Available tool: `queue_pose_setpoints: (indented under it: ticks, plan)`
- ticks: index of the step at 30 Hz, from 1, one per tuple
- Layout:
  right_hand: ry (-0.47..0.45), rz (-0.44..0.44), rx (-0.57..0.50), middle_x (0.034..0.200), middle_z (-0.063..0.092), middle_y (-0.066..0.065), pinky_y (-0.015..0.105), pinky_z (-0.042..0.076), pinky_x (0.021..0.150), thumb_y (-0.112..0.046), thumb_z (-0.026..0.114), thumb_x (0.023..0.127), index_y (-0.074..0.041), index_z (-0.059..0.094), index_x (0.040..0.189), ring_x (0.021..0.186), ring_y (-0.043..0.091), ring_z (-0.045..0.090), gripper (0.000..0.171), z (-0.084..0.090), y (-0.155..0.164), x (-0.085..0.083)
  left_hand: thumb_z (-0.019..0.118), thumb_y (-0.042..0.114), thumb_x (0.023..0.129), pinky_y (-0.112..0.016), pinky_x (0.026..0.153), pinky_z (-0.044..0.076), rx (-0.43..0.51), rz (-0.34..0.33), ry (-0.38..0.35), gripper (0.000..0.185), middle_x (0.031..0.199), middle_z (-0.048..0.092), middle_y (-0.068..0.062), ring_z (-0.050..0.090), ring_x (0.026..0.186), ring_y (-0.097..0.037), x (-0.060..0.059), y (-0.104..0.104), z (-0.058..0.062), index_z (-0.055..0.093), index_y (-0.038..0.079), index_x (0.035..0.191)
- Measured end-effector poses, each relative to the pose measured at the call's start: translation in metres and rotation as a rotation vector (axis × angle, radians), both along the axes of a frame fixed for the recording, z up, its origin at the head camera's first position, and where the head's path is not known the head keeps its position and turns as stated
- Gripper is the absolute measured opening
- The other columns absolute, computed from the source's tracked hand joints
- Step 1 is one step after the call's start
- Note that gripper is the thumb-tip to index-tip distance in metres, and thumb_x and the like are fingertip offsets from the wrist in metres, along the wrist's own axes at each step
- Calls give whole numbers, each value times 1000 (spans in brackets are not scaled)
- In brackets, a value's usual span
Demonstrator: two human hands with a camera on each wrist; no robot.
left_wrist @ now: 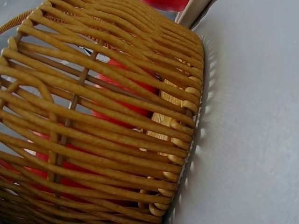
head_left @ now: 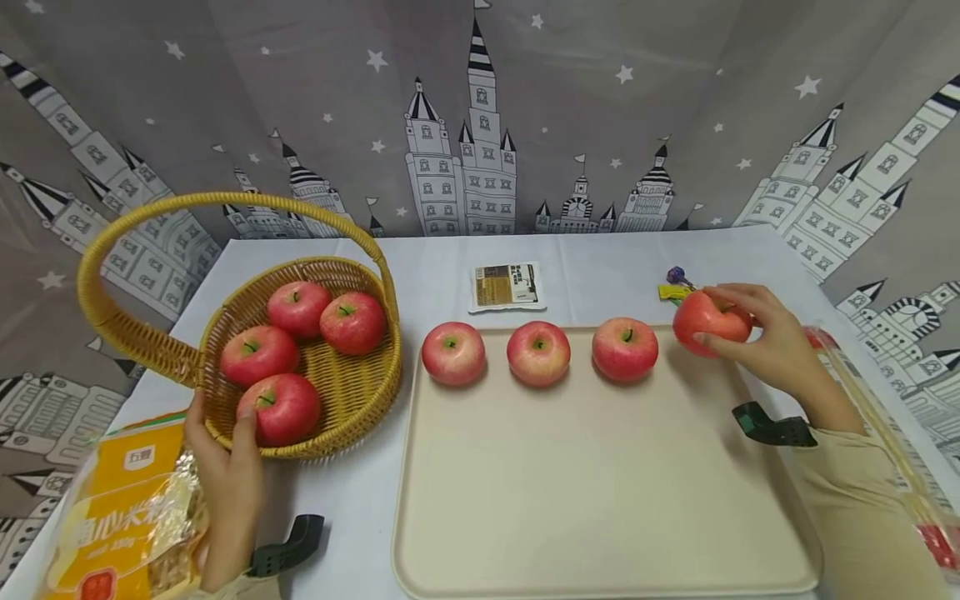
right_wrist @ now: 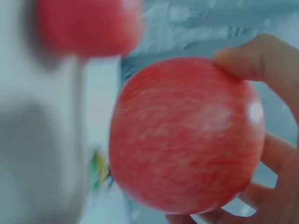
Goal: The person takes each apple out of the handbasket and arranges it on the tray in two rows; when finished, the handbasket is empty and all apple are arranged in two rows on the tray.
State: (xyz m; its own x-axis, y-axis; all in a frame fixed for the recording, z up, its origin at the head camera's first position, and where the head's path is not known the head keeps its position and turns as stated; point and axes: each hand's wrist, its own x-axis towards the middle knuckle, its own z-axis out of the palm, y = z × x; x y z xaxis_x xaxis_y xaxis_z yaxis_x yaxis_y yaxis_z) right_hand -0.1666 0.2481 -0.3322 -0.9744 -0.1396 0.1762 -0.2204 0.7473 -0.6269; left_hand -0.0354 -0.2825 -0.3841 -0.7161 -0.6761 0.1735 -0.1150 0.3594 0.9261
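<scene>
My right hand (head_left: pixel 757 333) grips a red apple (head_left: pixel 705 321) just over the far right corner of a beige tray (head_left: pixel 600 500). In the right wrist view that apple (right_wrist: pixel 187 135) fills the frame with my fingers (right_wrist: pixel 266 65) curled round it. Three more apples (head_left: pixel 453 352) (head_left: pixel 538 352) (head_left: pixel 625 348) stand in a row along the tray's far edge. My left hand (head_left: pixel 225 450) holds the near rim of a yellow wicker basket (head_left: pixel 352 400) with several apples (head_left: pixel 298 307) inside. Close up, the basket (left_wrist: pixel 107 116) shows red fruit through its weave.
A yellow snack bag (head_left: pixel 127 508) lies at the near left corner. A small packet (head_left: pixel 507 286) lies behind the tray, and a small yellow and purple thing (head_left: pixel 675 283) lies at the far right. A clear wrapped package (head_left: pixel 885 417) runs along the right edge. The table (head_left: pixel 360 517) has a white cloth.
</scene>
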Motion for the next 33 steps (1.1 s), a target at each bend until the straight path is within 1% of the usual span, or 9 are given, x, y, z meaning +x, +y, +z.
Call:
queue_pose_setpoints:
  ticks: [2, 5, 7, 10, 13, 17, 22, 27, 33]
  plan:
    - [-56, 18, 41, 131, 39, 16, 20, 41, 77, -29, 71, 76, -11, 49, 130, 110, 32, 41, 61, -10, 11, 1, 42, 28, 93, -32, 116, 9, 4, -1, 5, 57, 149, 18, -6, 17, 139, -19, 0, 0, 0, 17, 17, 143]
    - [-106, 65, 71, 131, 35, 22, 42, 45, 82, -27, 71, 77, -6, 43, 133, 110, 39, 39, 67, -22, 21, 4, 43, 27, 93, -32, 116, 8, 8, -11, 21, 58, 149, 17, -8, 16, 139, -20, 0, 0, 0, 17, 15, 143]
    - [-123, 101, 79, 130, 33, 25, 57, 41, 84, -25, 72, 76, -7, 35, 138, 111, 41, 37, 75, -26, 24, 7, 43, 28, 93, -33, 116, 8, 9, -14, 20, 58, 149, 17, -8, 16, 139, -20, 0, 0, 1, 17, 15, 143]
    - [-121, 138, 83, 130, 32, 27, 64, 34, 86, -23, 73, 74, -9, 24, 143, 114, 42, 34, 86, -26, 25, 9, 42, 27, 93, -32, 116, 7, 8, -10, 15, 58, 149, 17, -8, 16, 139, -20, -1, 1, 2, 17, 15, 144]
    - [-134, 141, 112, 133, 27, 29, 69, 31, 85, -27, 73, 74, -13, 14, 146, 117, 45, 29, 94, -18, 21, 8, 42, 27, 93, -32, 116, 9, -1, -3, 7, 57, 150, 18, -7, 17, 139, -20, -1, 0, 3, 17, 16, 144]
    - [-62, 145, 104, 137, 26, 29, 69, 31, 86, -25, 70, 77, -12, 18, 145, 120, 45, 26, 87, 4, 5, 0, 42, 27, 93, -32, 116, 8, 1, -1, 6, 57, 150, 17, -7, 16, 139, -19, 0, 0, 3, 16, 16, 144]
    - [91, 236, 65, 132, 39, 20, 59, 36, 92, -17, 69, 78, -10, 35, 138, 118, 36, 37, 69, 34, -39, -12, 42, 25, 93, -31, 116, 7, 11, 6, 26, 57, 149, 17, -9, 16, 139, -20, 0, -1, 0, 16, 14, 143]
    - [138, 422, 129, 132, 42, 12, 51, 37, 99, -23, 65, 82, -12, 40, 135, 121, 28, 40, 60, 44, -100, -18, 43, 25, 92, -31, 116, 8, 7, 4, 38, 58, 148, 18, -10, 18, 138, -21, -1, 0, 0, 17, 13, 143]
    - [111, 674, 216, 133, 44, 5, 39, 36, 104, -31, 59, 85, -15, 41, 134, 124, 20, 40, 55, 40, -188, -16, 43, 26, 92, -30, 116, 8, -1, 9, 37, 58, 148, 18, -10, 18, 138, -21, -1, 0, 1, 18, 14, 143]
